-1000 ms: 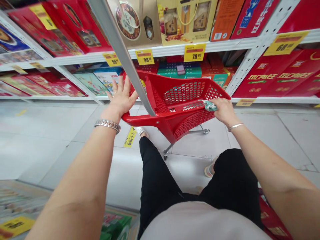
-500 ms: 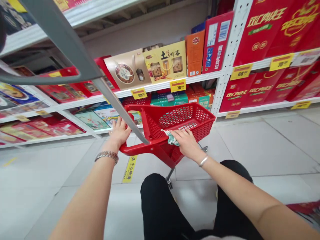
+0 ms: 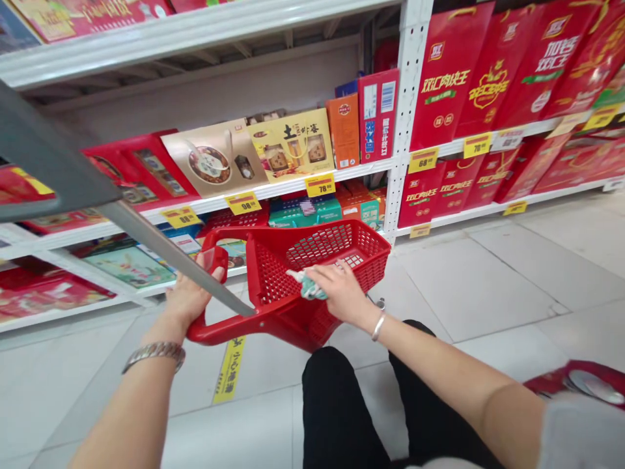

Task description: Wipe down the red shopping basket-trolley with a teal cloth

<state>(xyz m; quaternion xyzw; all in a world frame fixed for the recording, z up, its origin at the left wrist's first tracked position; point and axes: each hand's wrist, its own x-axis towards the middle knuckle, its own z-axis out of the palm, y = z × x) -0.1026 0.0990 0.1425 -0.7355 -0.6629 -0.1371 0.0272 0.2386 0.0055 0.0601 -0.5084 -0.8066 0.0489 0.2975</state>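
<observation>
A red plastic shopping cart basket (image 3: 332,251) stands in front of me on the tiled floor. My left hand (image 3: 188,296) grips the red handle loop at the basket's near left end, fingers wrapped round it. My right hand (image 3: 342,290) presses a small teal and white cloth (image 3: 307,286) against the basket's near rim. A grey metal bar (image 3: 161,251) runs diagonally across the view in front of my left hand, hiding part of it. A watch is on my left wrist and a bracelet on the right.
White shelving (image 3: 303,189) with yellow price tags runs along the aisle, stacked with red gift boxes (image 3: 454,71) and a beige gift box (image 3: 215,159). A yellow floor sticker (image 3: 229,371) lies below the basket. A red box (image 3: 581,381) lies at lower right.
My left hand went from open against the handle to wrapped round it. My right hand slid the cloth leftward along the rim. The view tilted up and swung right.
</observation>
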